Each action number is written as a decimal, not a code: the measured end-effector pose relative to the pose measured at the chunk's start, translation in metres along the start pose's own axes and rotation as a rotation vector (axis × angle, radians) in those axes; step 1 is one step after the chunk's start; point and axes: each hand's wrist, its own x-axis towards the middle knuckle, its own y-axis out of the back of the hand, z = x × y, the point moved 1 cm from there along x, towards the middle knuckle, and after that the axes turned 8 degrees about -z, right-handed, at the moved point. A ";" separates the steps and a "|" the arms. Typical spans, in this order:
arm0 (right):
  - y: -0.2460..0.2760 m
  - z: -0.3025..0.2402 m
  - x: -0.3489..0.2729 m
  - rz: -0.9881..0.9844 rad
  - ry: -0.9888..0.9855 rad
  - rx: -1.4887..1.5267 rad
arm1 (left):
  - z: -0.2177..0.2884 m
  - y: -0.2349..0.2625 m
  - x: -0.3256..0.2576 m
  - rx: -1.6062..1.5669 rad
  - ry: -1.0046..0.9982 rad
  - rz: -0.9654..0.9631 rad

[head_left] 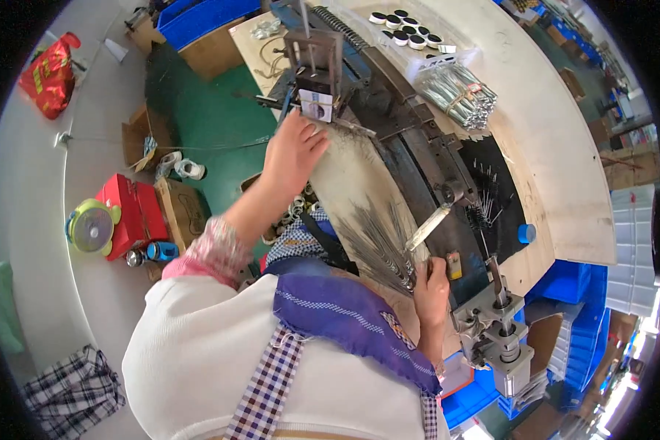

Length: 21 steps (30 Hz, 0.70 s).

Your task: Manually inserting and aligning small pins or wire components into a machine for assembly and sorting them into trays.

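Pale wood forms the worktable (pixel 565 183), the largest thing, extending from twelve to four o'clock of the view. Along it stands a dark metal machine (pixel 411 158), in a slanted line from twelve to four o'clock. A pile of thin metal wires (pixel 376 238) lies fanned on the table, between the two hands: it is at about ten o'clock from the right hand (pixel 431 290) and between four and five o'clock from the left hand (pixel 297 150), well apart from the latter. The right hand, with bent fingers, is at the lower ends of the wires; whether it pinches any, I cannot tell. The left hand has its fingers curled, just below the machine's upper end; what lies between them I cannot tell. A small white card (pixel 315 106) is near it, at one o'clock. Smallest, a blue cap (pixel 526 233) sits at three o'clock.
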 end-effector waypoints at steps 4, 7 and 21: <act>0.032 -0.028 -0.015 0.260 0.010 0.182 | -0.005 0.008 -0.031 1.594 -0.717 -0.167; 0.055 -0.024 -0.019 0.519 0.018 0.340 | -0.001 0.033 -0.004 2.159 -0.826 0.337; 0.132 -0.034 -0.037 0.849 0.138 0.653 | 0.030 0.112 0.002 1.721 -0.254 0.302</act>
